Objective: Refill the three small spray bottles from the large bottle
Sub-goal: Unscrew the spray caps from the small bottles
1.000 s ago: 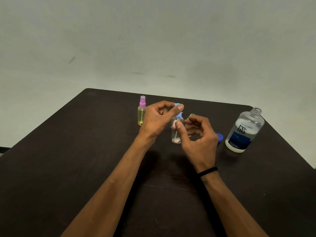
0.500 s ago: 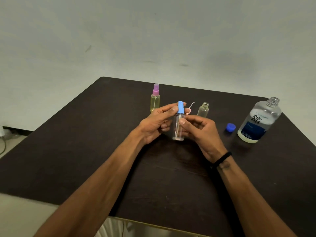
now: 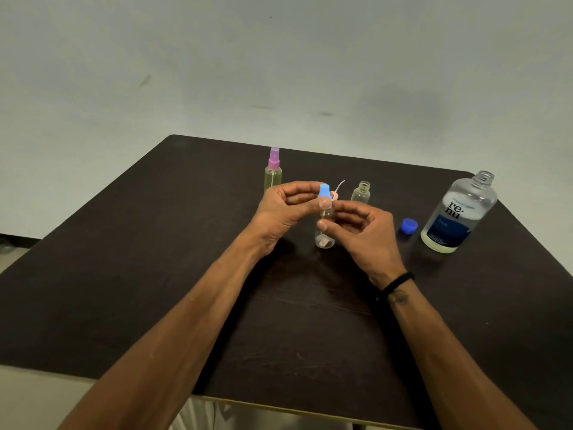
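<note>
Left hand point(image 3: 285, 209) pinching blue spray cap point(image 3: 324, 193), right hand point(image 3: 362, 234) gripping clear small bottle point(image 3: 324, 240) on table point(image 3: 155, 259), large bottle point(image 3: 459, 212) uncapped at right.

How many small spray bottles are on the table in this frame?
3. The yellowish bottle with the purple spray top stands at the back left; the clear bottle with the blue spray top is between both hands; the clear uncapped bottle stands behind the right hand. None seems hidden.

Dark wooden tabletop point(image 3: 155, 274) before me, pink-capped spray bottle point(image 3: 273, 172) standing at the back, open small bottle point(image 3: 361, 193) further right, blue cap point(image 3: 409, 225) beside the uncapped large bottle point(image 3: 459, 212)
</note>
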The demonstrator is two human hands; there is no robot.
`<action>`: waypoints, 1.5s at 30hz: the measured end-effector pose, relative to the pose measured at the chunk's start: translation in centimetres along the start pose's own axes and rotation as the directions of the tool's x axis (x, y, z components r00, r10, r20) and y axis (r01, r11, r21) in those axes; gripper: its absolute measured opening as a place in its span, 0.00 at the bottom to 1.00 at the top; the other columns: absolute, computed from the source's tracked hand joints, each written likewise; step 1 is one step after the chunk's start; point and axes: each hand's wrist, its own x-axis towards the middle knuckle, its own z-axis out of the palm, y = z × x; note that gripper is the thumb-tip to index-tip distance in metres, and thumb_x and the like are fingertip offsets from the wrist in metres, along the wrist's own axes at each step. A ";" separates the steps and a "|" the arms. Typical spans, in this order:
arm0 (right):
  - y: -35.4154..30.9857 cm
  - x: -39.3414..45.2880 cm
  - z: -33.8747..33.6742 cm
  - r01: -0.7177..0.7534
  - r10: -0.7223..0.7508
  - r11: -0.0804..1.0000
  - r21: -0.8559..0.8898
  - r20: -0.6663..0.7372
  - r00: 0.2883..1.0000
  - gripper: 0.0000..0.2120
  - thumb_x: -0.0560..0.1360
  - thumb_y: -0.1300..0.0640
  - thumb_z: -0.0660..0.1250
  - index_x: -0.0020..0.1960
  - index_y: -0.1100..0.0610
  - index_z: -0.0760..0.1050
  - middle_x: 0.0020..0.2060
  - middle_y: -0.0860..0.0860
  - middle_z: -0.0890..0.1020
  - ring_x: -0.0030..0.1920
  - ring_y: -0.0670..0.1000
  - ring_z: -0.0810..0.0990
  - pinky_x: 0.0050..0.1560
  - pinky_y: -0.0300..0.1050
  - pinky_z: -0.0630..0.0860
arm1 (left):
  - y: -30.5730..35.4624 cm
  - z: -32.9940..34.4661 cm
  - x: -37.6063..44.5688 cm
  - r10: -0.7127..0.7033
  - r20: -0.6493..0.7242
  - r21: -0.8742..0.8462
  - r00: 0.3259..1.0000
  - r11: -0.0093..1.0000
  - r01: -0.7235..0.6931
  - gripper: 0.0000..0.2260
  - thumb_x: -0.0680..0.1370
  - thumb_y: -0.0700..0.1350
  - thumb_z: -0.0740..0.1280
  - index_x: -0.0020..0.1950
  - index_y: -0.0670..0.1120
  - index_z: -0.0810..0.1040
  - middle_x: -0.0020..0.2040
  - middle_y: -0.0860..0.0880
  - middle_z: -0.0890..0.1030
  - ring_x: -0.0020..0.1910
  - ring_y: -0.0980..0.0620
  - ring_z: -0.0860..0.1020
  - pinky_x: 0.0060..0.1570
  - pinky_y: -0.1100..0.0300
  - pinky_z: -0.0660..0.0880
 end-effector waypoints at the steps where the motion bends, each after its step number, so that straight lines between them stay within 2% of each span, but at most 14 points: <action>1: 0.1 -0.1 0.0 0.006 -0.006 1.000 -0.020 -0.013 1.000 0.22 0.70 0.61 0.84 0.62 0.60 0.84 0.52 0.52 0.89 0.55 0.50 0.89 0.59 0.48 0.84 | -0.1 0.2 0.0 0.023 -0.037 0.020 0.999 1.000 -0.023 0.15 0.73 0.38 0.80 0.59 0.43 0.85 0.52 0.47 0.89 0.50 0.54 0.87 0.45 0.66 0.79; 5: -0.1 -0.1 0.6 0.034 -0.040 0.997 -0.064 -0.091 0.995 0.21 0.71 0.60 0.83 0.63 0.59 0.84 0.51 0.50 0.89 0.53 0.47 0.88 0.56 0.42 0.84 | 0.0 0.9 -0.1 0.105 -0.170 0.072 0.980 0.993 -0.094 0.15 0.71 0.54 0.79 0.55 0.48 0.86 0.46 0.53 0.86 0.38 0.59 0.79 0.39 0.63 0.76; 7: -0.1 0.1 0.3 0.042 -0.047 0.999 -0.033 -0.154 0.987 0.21 0.71 0.61 0.83 0.62 0.61 0.84 0.50 0.51 0.89 0.52 0.48 0.89 0.56 0.41 0.84 | 0.0 1.1 -0.1 0.082 -0.162 0.073 0.983 0.995 -0.071 0.17 0.74 0.58 0.76 0.59 0.52 0.86 0.50 0.54 0.87 0.37 0.60 0.77 0.41 0.61 0.77; 10: -0.3 0.3 -0.5 0.050 -0.058 0.997 -0.058 -0.161 0.985 0.19 0.72 0.61 0.82 0.62 0.60 0.84 0.50 0.51 0.89 0.51 0.48 0.89 0.55 0.41 0.84 | -0.3 1.4 0.0 0.045 -0.050 0.136 0.998 0.990 -0.038 0.15 0.81 0.52 0.72 0.68 0.54 0.82 0.59 0.54 0.86 0.43 0.59 0.79 0.49 0.60 0.79; 14: -0.2 0.2 -0.3 0.055 -0.067 0.993 -0.106 -0.120 0.990 0.21 0.71 0.61 0.82 0.63 0.60 0.84 0.50 0.50 0.89 0.51 0.47 0.88 0.54 0.40 0.84 | -0.4 1.8 -0.1 -0.004 0.039 0.218 0.999 0.976 -0.004 0.15 0.85 0.49 0.67 0.72 0.51 0.80 0.62 0.54 0.86 0.61 0.55 0.82 0.61 0.55 0.77; 17: -0.2 0.3 -0.3 0.051 -0.061 0.996 -0.070 -0.155 0.986 0.19 0.72 0.61 0.83 0.61 0.60 0.84 0.49 0.50 0.89 0.50 0.48 0.89 0.54 0.40 0.84 | 0.4 2.0 -0.3 0.055 -0.093 0.169 0.994 0.985 -0.038 0.12 0.84 0.51 0.67 0.61 0.49 0.87 0.57 0.55 0.87 0.60 0.63 0.82 0.60 0.60 0.75; 20: -0.2 0.4 -0.6 0.052 -0.062 0.997 -0.058 -0.185 0.981 0.18 0.71 0.60 0.83 0.60 0.59 0.84 0.49 0.51 0.89 0.50 0.49 0.89 0.55 0.41 0.84 | 0.4 1.4 -0.1 0.124 -0.221 0.148 0.967 0.985 -0.093 0.13 0.82 0.53 0.70 0.45 0.49 0.88 0.49 0.51 0.89 0.54 0.59 0.83 0.57 0.58 0.75; 22: -0.1 0.4 -0.5 0.048 -0.061 0.996 -0.081 -0.163 0.985 0.19 0.71 0.60 0.83 0.60 0.59 0.84 0.50 0.51 0.89 0.51 0.49 0.89 0.55 0.42 0.84 | 0.2 1.1 0.0 0.124 -0.195 0.138 0.973 0.985 -0.098 0.08 0.81 0.50 0.72 0.53 0.47 0.88 0.53 0.50 0.88 0.54 0.59 0.83 0.54 0.61 0.76; 26: 0.1 0.3 0.0 0.053 -0.070 0.988 -0.145 -0.109 0.992 0.23 0.71 0.58 0.83 0.64 0.59 0.83 0.52 0.50 0.89 0.52 0.47 0.88 0.57 0.43 0.85 | 0.0 1.4 -0.1 0.082 -0.002 0.137 0.997 0.987 -0.081 0.16 0.82 0.41 0.72 0.70 0.46 0.81 0.62 0.50 0.86 0.62 0.58 0.83 0.60 0.63 0.80; 29: 0.2 0.4 0.1 0.067 -0.087 0.976 -0.208 -0.087 0.992 0.24 0.71 0.57 0.83 0.65 0.57 0.83 0.54 0.47 0.88 0.54 0.45 0.87 0.57 0.45 0.85 | 0.1 1.3 0.0 0.144 -0.042 0.163 0.989 0.977 -0.135 0.16 0.80 0.41 0.74 0.67 0.46 0.82 0.58 0.50 0.88 0.62 0.53 0.84 0.66 0.54 0.79; 34: 0.5 0.5 0.1 0.066 -0.093 0.970 -0.234 -0.108 0.990 0.24 0.70 0.56 0.85 0.64 0.56 0.84 0.53 0.46 0.88 0.55 0.46 0.87 0.59 0.51 0.85 | 0.6 1.0 0.4 0.210 -0.213 0.053 0.954 0.978 -0.203 0.15 0.76 0.40 0.78 0.61 0.47 0.85 0.56 0.49 0.88 0.60 0.49 0.85 0.65 0.52 0.80; 38: 0.5 0.5 0.1 0.064 -0.092 0.972 -0.225 -0.117 0.989 0.25 0.70 0.57 0.84 0.65 0.57 0.83 0.53 0.47 0.88 0.55 0.46 0.87 0.59 0.50 0.85 | 0.7 0.9 0.6 0.186 -0.186 0.009 0.965 0.982 -0.187 0.13 0.74 0.44 0.80 0.57 0.52 0.87 0.58 0.50 0.87 0.63 0.44 0.83 0.67 0.48 0.79; 41: 0.5 0.6 0.0 0.065 -0.093 0.969 -0.237 -0.109 0.990 0.25 0.70 0.57 0.84 0.65 0.56 0.83 0.54 0.47 0.88 0.55 0.45 0.87 0.59 0.50 0.85 | 1.0 0.8 0.5 0.168 -0.156 -0.021 0.973 0.985 -0.174 0.14 0.75 0.41 0.78 0.60 0.49 0.86 0.59 0.49 0.87 0.63 0.51 0.84 0.65 0.54 0.79; 45: 0.4 0.4 0.0 0.069 -0.097 0.968 -0.240 -0.108 0.989 0.24 0.70 0.56 0.84 0.65 0.57 0.83 0.53 0.46 0.88 0.55 0.44 0.87 0.58 0.49 0.85 | 1.3 0.5 0.5 0.187 -0.150 -0.034 0.971 0.980 -0.194 0.16 0.73 0.44 0.79 0.61 0.49 0.86 0.62 0.49 0.86 0.66 0.49 0.83 0.70 0.49 0.76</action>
